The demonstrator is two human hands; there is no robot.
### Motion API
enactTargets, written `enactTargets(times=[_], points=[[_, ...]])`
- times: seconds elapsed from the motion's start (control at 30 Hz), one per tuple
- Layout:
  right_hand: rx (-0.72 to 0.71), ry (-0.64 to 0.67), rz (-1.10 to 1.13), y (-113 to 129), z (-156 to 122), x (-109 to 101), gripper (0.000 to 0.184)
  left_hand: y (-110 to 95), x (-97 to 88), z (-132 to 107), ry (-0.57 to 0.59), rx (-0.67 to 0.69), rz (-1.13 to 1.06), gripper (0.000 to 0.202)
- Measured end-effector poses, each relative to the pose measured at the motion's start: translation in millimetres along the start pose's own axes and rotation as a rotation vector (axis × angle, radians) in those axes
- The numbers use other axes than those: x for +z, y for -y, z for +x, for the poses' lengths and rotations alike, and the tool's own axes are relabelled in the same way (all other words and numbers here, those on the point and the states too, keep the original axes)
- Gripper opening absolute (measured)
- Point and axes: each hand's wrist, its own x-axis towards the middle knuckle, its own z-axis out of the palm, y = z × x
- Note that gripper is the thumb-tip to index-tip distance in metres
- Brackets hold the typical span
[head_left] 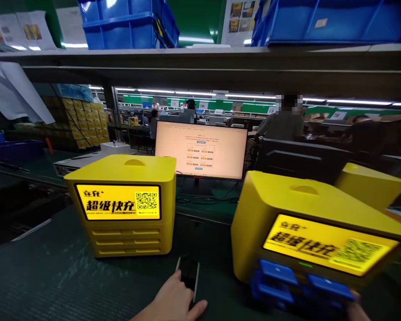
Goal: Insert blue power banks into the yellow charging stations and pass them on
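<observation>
The left hand (173,296) rests open-gripped on a small black phone-like device (189,273) on the dark green bench (53,276). The right hand (356,307) touches blue power banks (297,285) in a yellow charging cabinet (307,223); its grip cannot be told.

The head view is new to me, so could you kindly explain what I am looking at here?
The picture comes from a camera worn on a person's head, looking forward and down at a dark green bench. No robot is involved, only two bare hands. The left hand rests on a small black device lying flat on the bench. The right hand barely shows at the bottom edge, by blue packs sticking out of the right yellow box. A left yellow box with a lit sign stands beside it, and a monitor glows behind. Other people work in the background.
</observation>
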Motion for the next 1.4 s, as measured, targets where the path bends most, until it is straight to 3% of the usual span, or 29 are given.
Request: enactTargets(times=[0.1, 0.2, 0.3, 0.4, 0.5, 0.6, 0.67, 0.77, 0.87, 0.93, 1.07, 1.2, 1.3, 1.4], points=[[0.119, 0.056, 0.072, 2, -13, 24, 0.068, -6, 1.5, 6, -0.015, -0.027, -0.022, 0.057], [0.154, 0.139, 0.128, 21, -35, 56, 0.065, -6, 1.9, 8, -0.039, -0.042, -0.048, 0.058], [0.160, 0.173, 0.130, 41, -50, 73, 0.068, -4, -0.5, 9, -0.192, -0.078, -0.164, 0.052], [0.139, 0.257, 0.124, 49, -51, 69, 0.068, -6, -1.1, 15, -0.429, -0.164, -0.413, 0.040], [0.080, 0.331, 0.107, 42, -46, 61, 0.064, -14, 4.4, 25, -0.553, -0.221, -0.722, 0.067], [0.069, 0.354, 0.110, 32, -43, 60, 0.068, -22, 9.7, 38, -0.660, -0.346, -0.991, 0.069], [0.074, 0.352, 0.124, 27, -42, 62, 0.071, -27, 8.6, 44, -0.700, -0.384, -1.077, 0.070], [0.090, 0.340, 0.134, 23, -41, 64, 0.073, -32, -0.5, 51, -0.760, -0.269, -1.099, 0.084], [0.092, 0.340, 0.131, 22, -40, 65, 0.071, -35, -9.3, 56, -0.845, -0.286, -1.114, 0.075], [0.086, 0.347, 0.136, 23, -40, 65, 0.070, -33, -9.3, 56, -0.847, -0.284, -1.068, 0.073], [0.106, 0.346, 0.107, 24, -39, 64, 0.076, -23, 3.5, 48, -0.649, -0.189, -0.816, 0.107], [0.084, 0.437, 0.112, 22, -38, 58, 0.069, -17, 14.2, 45, -0.627, -0.263, -0.695, 0.089], [-0.028, 0.581, 0.055, 17, -37, 52, 0.074, -16, 16.8, 46, -0.616, -0.249, -0.637, 0.091], [-0.152, 0.562, -0.108, 10, -38, 49, 0.081, -16, 18.1, 48, -0.614, -0.263, -0.605, 0.091]])
